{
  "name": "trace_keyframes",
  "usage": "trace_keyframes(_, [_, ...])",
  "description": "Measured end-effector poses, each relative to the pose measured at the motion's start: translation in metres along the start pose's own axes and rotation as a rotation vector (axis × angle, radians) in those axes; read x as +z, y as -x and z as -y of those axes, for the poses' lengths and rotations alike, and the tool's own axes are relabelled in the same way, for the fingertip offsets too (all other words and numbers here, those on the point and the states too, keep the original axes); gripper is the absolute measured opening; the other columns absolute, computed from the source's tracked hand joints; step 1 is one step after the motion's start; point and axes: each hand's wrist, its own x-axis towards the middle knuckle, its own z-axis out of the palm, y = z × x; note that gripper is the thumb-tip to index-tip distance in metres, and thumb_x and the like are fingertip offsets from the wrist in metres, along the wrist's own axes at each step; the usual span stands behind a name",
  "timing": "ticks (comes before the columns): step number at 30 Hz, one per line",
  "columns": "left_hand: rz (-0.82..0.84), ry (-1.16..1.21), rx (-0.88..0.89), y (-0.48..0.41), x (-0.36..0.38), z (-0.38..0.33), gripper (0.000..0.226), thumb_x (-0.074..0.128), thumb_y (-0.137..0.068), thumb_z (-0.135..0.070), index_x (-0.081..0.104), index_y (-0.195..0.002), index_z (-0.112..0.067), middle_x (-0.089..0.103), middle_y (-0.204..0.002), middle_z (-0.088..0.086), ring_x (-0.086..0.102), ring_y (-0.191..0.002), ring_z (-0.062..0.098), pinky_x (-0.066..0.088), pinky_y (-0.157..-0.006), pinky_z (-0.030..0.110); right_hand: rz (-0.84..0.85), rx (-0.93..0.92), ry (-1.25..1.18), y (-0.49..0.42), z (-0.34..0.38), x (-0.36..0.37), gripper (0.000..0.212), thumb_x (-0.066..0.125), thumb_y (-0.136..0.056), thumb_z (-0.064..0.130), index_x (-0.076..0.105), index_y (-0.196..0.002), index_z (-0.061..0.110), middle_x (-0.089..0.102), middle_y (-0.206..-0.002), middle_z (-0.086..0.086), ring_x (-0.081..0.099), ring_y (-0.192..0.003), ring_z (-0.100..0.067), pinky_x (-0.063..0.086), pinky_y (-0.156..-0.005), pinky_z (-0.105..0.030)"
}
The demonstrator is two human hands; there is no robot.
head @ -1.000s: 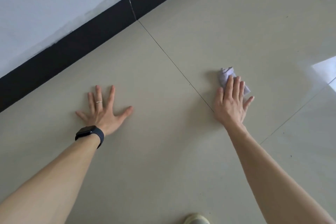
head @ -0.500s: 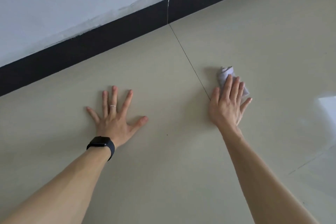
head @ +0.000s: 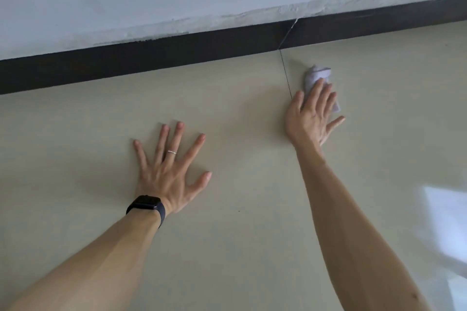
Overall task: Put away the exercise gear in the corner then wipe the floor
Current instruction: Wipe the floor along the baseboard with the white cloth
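My left hand [head: 168, 174] lies flat on the floor [head: 240, 247], fingers spread; my right hand [head: 312, 118], fingers straight, presses a crumpled cloth [head: 317, 74] to the floor near the dark baseboard [head: 177, 50].

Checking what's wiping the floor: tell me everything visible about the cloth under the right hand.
The cloth is a small, crumpled wad, pale lilac-white, fabric or paper, I cannot tell. It lies on the beige floor just right of the grout line, near the dark skirting board. The right hand presses it with straight fingers; its far end and right edge show.
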Motion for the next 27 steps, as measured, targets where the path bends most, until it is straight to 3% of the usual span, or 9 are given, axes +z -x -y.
trace_keyframes(3, [-0.01,0.008,0.007,0.001,0.0,0.0,0.082,0.031,-0.081,-0.073,0.015,-0.155,-0.042,-0.003,-0.167,0.002,0.003,-0.153,0.029,0.005,-0.109,0.076,0.199,-0.642,0.147,0.037,0.038,0.021,0.059,0.019,-0.104,0.048,0.0,-0.158,0.035,-0.003,-0.167,0.009,-0.008,-0.153,-0.01,-0.012,-0.121,-0.053])
trace_keyframes(5, [-0.011,0.01,0.016,-0.001,-0.001,0.0,0.081,0.032,-0.081,-0.071,0.016,-0.155,-0.041,-0.001,-0.167,0.003,0.005,-0.153,0.029,0.007,-0.108,0.076,0.261,-0.843,0.255,0.023,0.037,0.02,0.057,0.019,-0.104,0.048,0.0,-0.157,0.039,-0.002,-0.166,0.012,-0.006,-0.152,-0.007,-0.009,-0.121,-0.056])
trace_keyframes(7, [-0.004,0.011,0.017,-0.001,-0.002,0.0,0.081,0.032,-0.081,-0.071,0.016,-0.155,-0.041,-0.001,-0.167,0.003,0.005,-0.153,0.03,0.008,-0.107,0.077,0.164,-0.632,0.228,-0.015,0.029,0.011,0.058,0.02,-0.104,0.048,0.001,-0.158,0.037,-0.001,-0.166,0.012,-0.004,-0.152,-0.007,-0.012,-0.119,-0.056])
trace_keyframes(10, [0.01,-0.003,0.011,-0.002,-0.001,0.001,0.082,0.031,-0.082,-0.072,0.014,-0.155,-0.041,-0.004,-0.167,0.004,0.003,-0.153,0.029,0.009,-0.107,0.077,0.012,-0.039,0.023,-0.064,0.033,-0.004,0.065,0.021,-0.102,0.048,0.001,-0.159,0.026,-0.003,-0.167,0.006,-0.006,-0.153,-0.01,-0.009,-0.119,-0.061])
trace_keyframes(13, [0.013,-0.001,0.015,-0.003,-0.001,0.001,0.081,0.031,-0.082,-0.071,0.015,-0.155,-0.041,-0.004,-0.167,0.004,0.004,-0.153,0.03,0.01,-0.107,0.078,0.033,0.062,-0.036,-0.054,0.066,0.008,0.073,0.022,-0.101,0.054,0.001,-0.159,0.015,-0.004,-0.167,0.001,-0.007,-0.153,-0.013,-0.003,-0.12,-0.058])
trace_keyframes(17, [0.015,-0.003,0.014,-0.003,-0.001,0.0,0.082,0.033,-0.081,-0.071,0.016,-0.155,-0.041,-0.002,-0.167,0.004,0.005,-0.153,0.03,0.01,-0.106,0.078,0.074,-0.615,0.103,0.026,0.068,0.041,0.065,0.026,-0.101,0.047,0.023,-0.157,0.013,0.017,-0.165,-0.005,0.011,-0.153,-0.019,-0.001,-0.12,-0.056])
trace_keyframes(20, [0.019,0.006,0.011,-0.004,-0.001,0.0,0.081,0.031,-0.081,-0.072,0.018,-0.155,-0.04,-0.002,-0.167,0.004,0.004,-0.153,0.03,0.009,-0.107,0.078,0.249,-0.965,0.241,0.053,0.048,0.041,0.058,0.024,-0.105,0.044,0.012,-0.159,0.028,0.008,-0.167,0.007,0.002,-0.153,-0.01,-0.001,-0.121,-0.058])
trace_keyframes(22, [0.017,0.002,0.015,-0.004,-0.001,0.0,0.082,0.03,-0.081,-0.072,0.018,-0.155,-0.04,-0.003,-0.167,0.004,0.003,-0.153,0.03,0.008,-0.107,0.078,0.174,-0.875,0.253,0.031,0.026,0.025,0.055,0.022,-0.106,0.042,0.008,-0.158,0.034,0.006,-0.166,0.011,0.002,-0.152,-0.007,0.0,-0.12,-0.061])
trace_keyframes(27, [0.023,-0.005,0.008,-0.002,0.0,-0.001,0.081,0.025,-0.083,-0.074,0.008,-0.156,-0.042,-0.009,-0.166,0.003,-0.004,-0.153,0.03,0.004,-0.108,0.077,-0.04,-0.064,0.03,-0.027,-0.023,-0.01,0.055,0.023,-0.104,0.037,0.009,-0.157,0.038,0.004,-0.167,0.009,-0.001,-0.153,-0.009,-0.004,-0.114,-0.07])
